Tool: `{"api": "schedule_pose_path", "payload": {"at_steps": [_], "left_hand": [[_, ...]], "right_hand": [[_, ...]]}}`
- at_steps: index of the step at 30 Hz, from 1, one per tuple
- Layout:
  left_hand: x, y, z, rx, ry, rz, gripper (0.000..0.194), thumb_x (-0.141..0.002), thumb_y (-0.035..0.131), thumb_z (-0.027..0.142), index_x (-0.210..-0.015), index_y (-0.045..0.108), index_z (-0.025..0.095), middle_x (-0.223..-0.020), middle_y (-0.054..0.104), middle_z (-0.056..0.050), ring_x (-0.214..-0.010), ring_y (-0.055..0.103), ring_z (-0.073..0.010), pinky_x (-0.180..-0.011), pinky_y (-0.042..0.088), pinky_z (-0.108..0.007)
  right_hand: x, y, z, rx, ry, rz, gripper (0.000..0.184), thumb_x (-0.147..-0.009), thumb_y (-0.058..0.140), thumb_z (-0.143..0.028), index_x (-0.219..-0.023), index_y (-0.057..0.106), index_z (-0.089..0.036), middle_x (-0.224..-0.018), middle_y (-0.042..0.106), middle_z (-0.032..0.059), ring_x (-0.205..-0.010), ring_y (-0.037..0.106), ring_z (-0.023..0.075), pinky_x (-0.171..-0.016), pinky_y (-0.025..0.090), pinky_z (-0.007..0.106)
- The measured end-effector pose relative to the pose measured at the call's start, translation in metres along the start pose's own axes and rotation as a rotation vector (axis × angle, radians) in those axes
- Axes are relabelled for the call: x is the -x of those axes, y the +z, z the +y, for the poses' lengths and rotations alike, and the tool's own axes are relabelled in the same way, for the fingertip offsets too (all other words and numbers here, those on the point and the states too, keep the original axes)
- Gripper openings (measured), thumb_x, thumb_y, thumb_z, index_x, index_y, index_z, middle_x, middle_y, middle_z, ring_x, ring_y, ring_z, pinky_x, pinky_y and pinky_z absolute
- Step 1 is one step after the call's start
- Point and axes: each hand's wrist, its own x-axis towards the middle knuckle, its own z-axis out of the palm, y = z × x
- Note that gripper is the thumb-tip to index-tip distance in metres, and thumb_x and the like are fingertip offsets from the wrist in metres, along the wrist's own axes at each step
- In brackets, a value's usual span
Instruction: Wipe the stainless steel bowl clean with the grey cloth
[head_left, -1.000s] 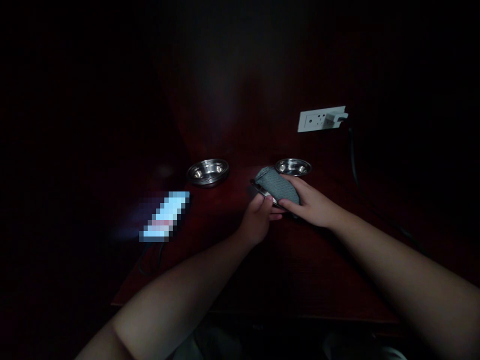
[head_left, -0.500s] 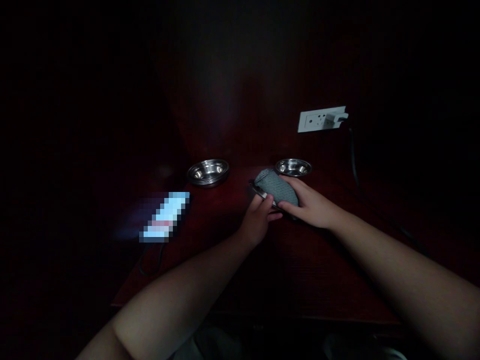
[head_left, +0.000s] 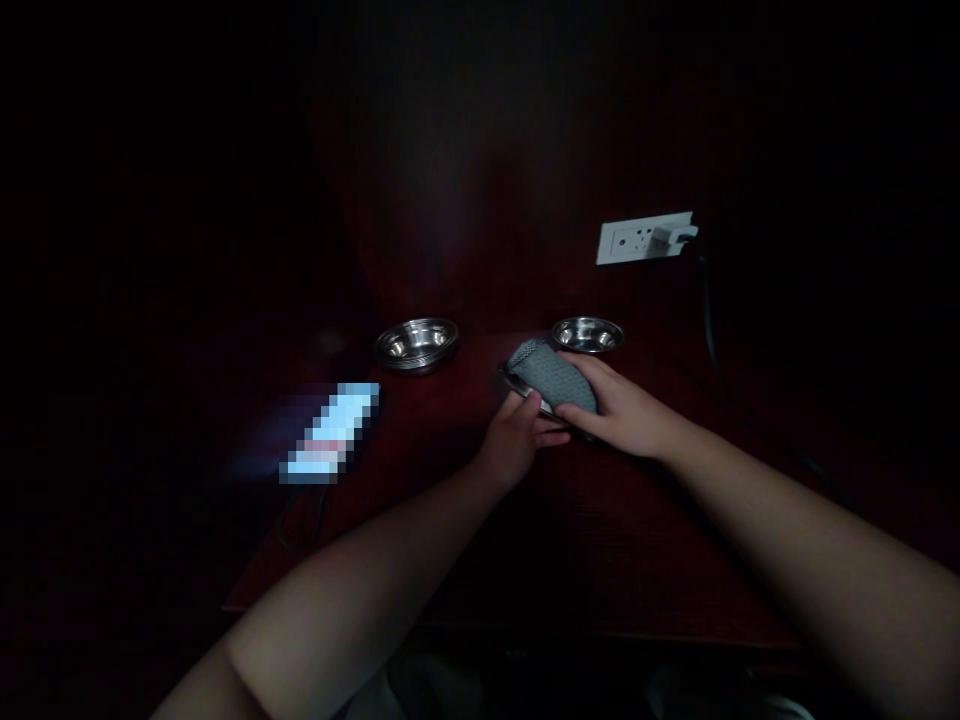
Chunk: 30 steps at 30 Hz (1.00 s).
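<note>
In the middle of the head view, my left hand point(head_left: 511, 440) grips the rim of a small steel bowl point(head_left: 517, 382), thumb on the edge and fingers beneath it. The bowl is tilted and mostly covered. My right hand point(head_left: 624, 408) is closed around a grey-green textured sponge point(head_left: 556, 376), which it presses into the bowl. The sponge hides the bowl's inside. Just beyond my right hand, another steel bowl point(head_left: 587, 333) stands upright on the dark red table point(head_left: 600, 540).
A stack of steel bowls point(head_left: 418, 345) stands at the back left. A lit phone point(head_left: 330, 435), blurred out, lies at the left with a cable point(head_left: 322, 515) below it. A white wall socket point(head_left: 645, 238) holds a plug, its dark cord point(head_left: 709, 310) hanging down.
The fingers of my left hand have shifted very slightly along the bowl. The sponge stays against it, and everything else is nearly unchanged.
</note>
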Motion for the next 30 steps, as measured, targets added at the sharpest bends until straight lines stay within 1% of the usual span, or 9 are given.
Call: {"api": "schedule_pose_path", "payload": {"at_steps": [8,13,18,24,30], "left_hand": [[-0.0032,-0.0011,-0.0003,0.024,0.004,0.074,0.019,-0.094,0.044,0.031,-0.098,0.054,0.016,-0.082,0.065,-0.006,-0.062,0.065,-0.0148,-0.061,0.053,-0.029],[-0.0040,-0.0011,0.0002,0.031,-0.003,0.095,0.019,-0.094,0.045,0.033,-0.095,0.054,0.016,-0.082,0.065,-0.006,-0.061,0.065,-0.0150,-0.061,0.053,-0.029],[-0.0024,-0.0005,0.0013,0.044,0.007,0.130,0.021,-0.094,0.045,0.034,-0.094,0.055,0.016,-0.080,0.065,-0.006,-0.058,0.062,-0.0130,-0.060,0.051,-0.028],[-0.0024,-0.0003,0.0023,0.070,0.034,0.174,0.026,-0.096,0.042,0.036,-0.090,0.056,0.015,-0.077,0.064,-0.005,-0.056,0.059,-0.0114,-0.056,0.048,-0.025],[-0.0033,-0.0016,0.0015,0.129,0.038,0.201,0.028,-0.095,0.044,0.039,-0.091,0.057,0.015,-0.079,0.063,-0.004,-0.058,0.059,-0.0106,-0.058,0.047,-0.024]], "right_hand": [[-0.0004,-0.0002,-0.0001,-0.009,0.001,-0.014,0.065,-0.085,0.059,-0.047,-0.140,0.042,-0.017,-0.139,0.052,0.0182,-0.128,0.051,0.0357,-0.108,0.040,0.058],[-0.0003,-0.0002,-0.0006,-0.007,-0.003,-0.005,0.065,-0.084,0.059,-0.048,-0.140,0.042,-0.019,-0.138,0.052,0.0177,-0.127,0.052,0.0362,-0.107,0.041,0.059],[-0.0002,-0.0005,-0.0011,-0.030,-0.010,-0.015,0.063,-0.085,0.059,-0.047,-0.140,0.042,-0.020,-0.137,0.053,0.0165,-0.126,0.052,0.0357,-0.107,0.041,0.059],[-0.0007,-0.0017,-0.0017,-0.053,0.000,-0.031,0.064,-0.085,0.060,-0.047,-0.139,0.043,-0.018,-0.138,0.051,0.0167,-0.128,0.051,0.0341,-0.109,0.040,0.055],[-0.0012,-0.0038,-0.0044,-0.064,-0.025,-0.033,0.060,-0.086,0.059,-0.046,-0.138,0.044,-0.019,-0.136,0.053,0.0157,-0.126,0.052,0.0336,-0.106,0.042,0.055]]}}
